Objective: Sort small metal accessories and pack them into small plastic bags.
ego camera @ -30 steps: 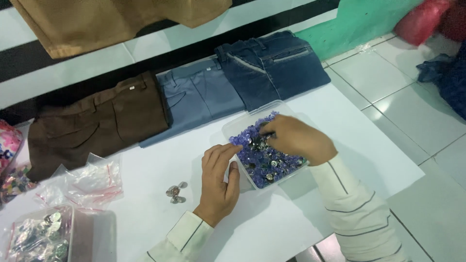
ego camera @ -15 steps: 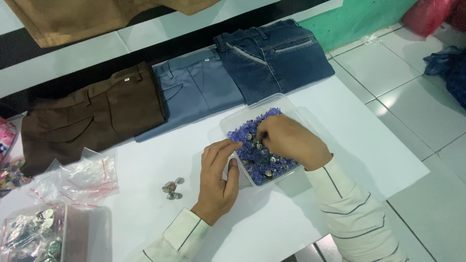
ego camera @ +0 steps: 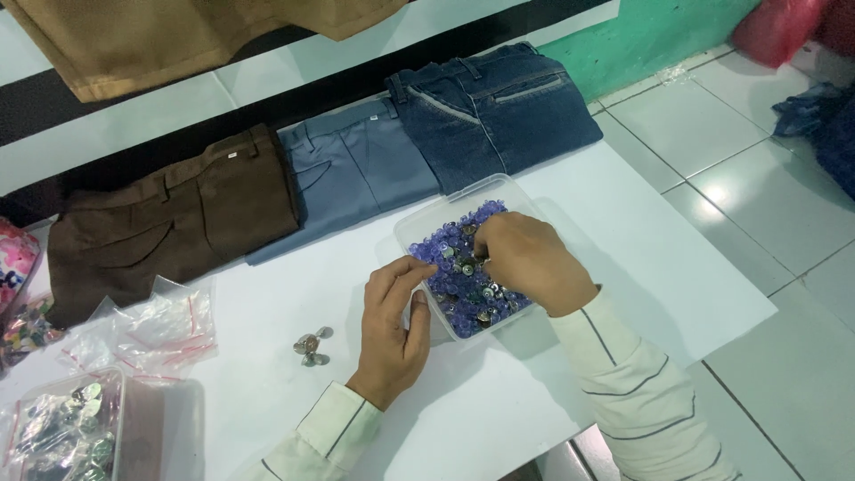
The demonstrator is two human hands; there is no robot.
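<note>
Hands at clear tray (ego camera: 411,233) of purple-and-metal buttons (ego camera: 463,294) on white table (ego camera: 623,267).
Right hand (ego camera: 525,260) pinched buttons inside the tray; left hand (ego camera: 392,321), loosely curled and grasping nothing, touched its near rim.

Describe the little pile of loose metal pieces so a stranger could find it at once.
On the white table, look left of the left hand. The small metal pile lies bare on the tabletop, unlike the pieces in the clear tub or the plastic bags.
</note>
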